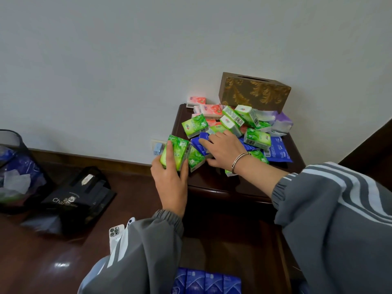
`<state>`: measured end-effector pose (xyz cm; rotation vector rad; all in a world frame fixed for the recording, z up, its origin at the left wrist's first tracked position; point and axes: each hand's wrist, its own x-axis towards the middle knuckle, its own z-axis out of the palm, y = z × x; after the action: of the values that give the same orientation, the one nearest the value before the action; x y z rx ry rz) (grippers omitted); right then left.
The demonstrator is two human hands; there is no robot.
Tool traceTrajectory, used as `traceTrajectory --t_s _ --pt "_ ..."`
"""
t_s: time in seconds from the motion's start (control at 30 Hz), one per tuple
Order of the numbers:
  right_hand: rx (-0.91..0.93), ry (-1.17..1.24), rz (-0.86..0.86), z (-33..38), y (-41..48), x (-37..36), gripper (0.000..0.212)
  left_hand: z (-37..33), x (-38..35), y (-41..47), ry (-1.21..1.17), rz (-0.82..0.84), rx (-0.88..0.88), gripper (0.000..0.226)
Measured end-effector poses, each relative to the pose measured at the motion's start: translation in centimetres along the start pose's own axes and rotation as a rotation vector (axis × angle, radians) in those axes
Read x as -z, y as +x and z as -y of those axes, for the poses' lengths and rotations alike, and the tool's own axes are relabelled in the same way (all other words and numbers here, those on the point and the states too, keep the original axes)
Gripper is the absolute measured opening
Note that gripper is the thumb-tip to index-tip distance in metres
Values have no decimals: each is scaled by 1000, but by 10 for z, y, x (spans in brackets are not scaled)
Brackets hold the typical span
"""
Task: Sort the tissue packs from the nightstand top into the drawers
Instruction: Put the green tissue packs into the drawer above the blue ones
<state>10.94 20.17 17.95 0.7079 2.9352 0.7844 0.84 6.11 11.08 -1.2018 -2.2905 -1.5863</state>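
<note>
A heap of small tissue packs, green (195,125), pink (212,109) and blue (277,150), covers the dark wooden nightstand top (212,179). My left hand (170,179) grips a green pack (175,152) at the top's left edge. My right hand (224,150) lies over the pile, its fingers on a blue pack (201,143); whether it grips that pack is unclear. Below, an open drawer (284,251) holds a row of blue packs (205,282).
A brown and gold tissue box (254,92) stands at the back of the nightstand against the wall. On the floor to the left are a black mesh bin (12,166), a black paper bag (74,200) and a white phone (115,232).
</note>
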Motion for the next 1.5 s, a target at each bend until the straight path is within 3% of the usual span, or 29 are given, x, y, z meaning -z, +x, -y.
traceTrajectory --t_s 0.2,0.37,0.5,0.6,0.73,0.8,0.9,1.23,1.37,1.5 --pt "-10 -19 77 4 1 5 42 -1 2 -1 16 19 -9 62" --pt "-7 -161 -17 15 -2 20 19 -1 2 -1 24 28 -6 62" --pt "-63 -144 -138 18 -5 22 23 0 1 -1 43 33 -7 63" --pt "-182 -70 -222 16 -2 23 30 1 -1 -1 57 29 -14 63" --pt "-372 5 -213 17 0 23 29 2 -3 -2 71 9 -30 62" --pt "-426 117 -243 16 0 22 21 3 -4 -2 72 5 -36 62" --pt "-544 308 -244 12 5 25 33 5 -5 -2 89 0 -50 62" --pt "-677 582 -748 -15 -89 71 17 4 -2 0 120 5 -73 59" --pt "-734 606 -706 -18 -124 54 12 -3 0 0 157 13 -97 57" --pt "-720 331 -564 -1 -129 23 9 -22 -7 0 260 76 -63 58"
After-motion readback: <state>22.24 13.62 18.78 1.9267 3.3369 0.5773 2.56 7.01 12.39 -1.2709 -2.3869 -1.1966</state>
